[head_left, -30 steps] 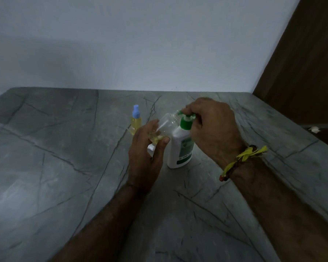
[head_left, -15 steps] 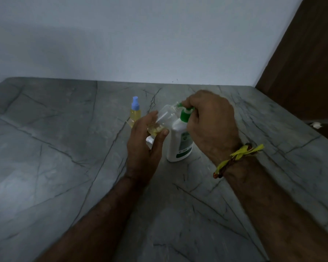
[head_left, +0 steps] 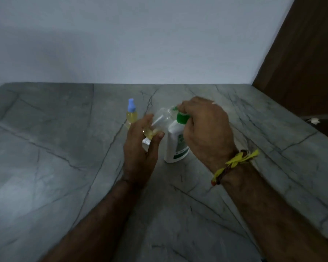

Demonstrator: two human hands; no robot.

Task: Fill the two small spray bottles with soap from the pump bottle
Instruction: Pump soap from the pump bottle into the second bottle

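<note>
A pale wall [head_left: 140, 44] fills the upper part of the head view, with a dark brown wooden panel [head_left: 307, 53] at the right. Below them a grey stone desk [head_left: 45, 167] with dark veins carries everything.

Two bare forearms reach in from the bottom edge. The right hand [head_left: 206, 133] is curled over the green pump head of the white pump bottle [head_left: 175, 146], fingers closed on it from above; a yellow-and-dark thread band [head_left: 233, 165] is tied at that wrist. The pump bottle stands on the desk near the middle, slightly tilted, its green-and-white label facing the camera.

The left hand [head_left: 140, 148] holds the open clear spray bottle [head_left: 159, 121] between thumb and fingers, tilted so that its mouth meets the green nozzle of the pump. A little yellowish soap lies at the bottle's lower end, by the fingertips. Something small and white shows under the same hand; what it is cannot be told.

Farther back and to the left, apart from both hands, the second spray bottle [head_left: 131, 115] stands upright on the desk, holding yellow liquid and closed with a blue cap.
</note>
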